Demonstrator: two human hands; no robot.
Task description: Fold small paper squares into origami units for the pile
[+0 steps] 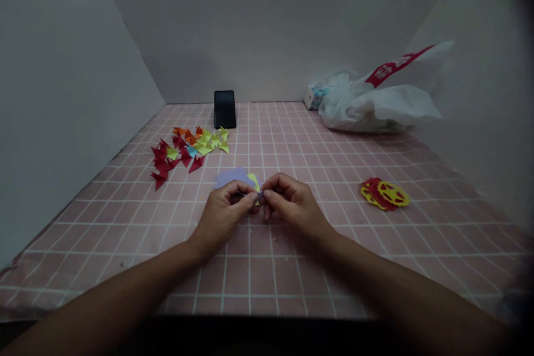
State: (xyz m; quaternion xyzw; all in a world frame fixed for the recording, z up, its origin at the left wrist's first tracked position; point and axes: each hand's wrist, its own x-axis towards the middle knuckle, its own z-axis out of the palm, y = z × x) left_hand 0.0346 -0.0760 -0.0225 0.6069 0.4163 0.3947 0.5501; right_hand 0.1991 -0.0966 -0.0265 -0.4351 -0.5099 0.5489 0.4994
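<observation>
My left hand (227,214) and my right hand (294,203) meet over the middle of the table, thumbs and forefingers pinched close together. Between the fingertips shows a small bit of purple paper (260,194), mostly hidden, so its shape cannot be made out. Just beyond my left hand lie flat sheets of purple paper (233,175), and a piece of yellow paper (253,179) shows between the two hands. Farther off to the left, several small folded paper cranes (183,150) in red, orange, yellow and blue sit in a loose group.
A black phone (225,109) stands upright behind the cranes. On the right lie red and yellow cut-out paper shapes (392,194). At the back right, a white plastic bag (375,105) rests beside a small box (314,97). A pink checked cloth (258,278) covers the table; pale walls enclose it.
</observation>
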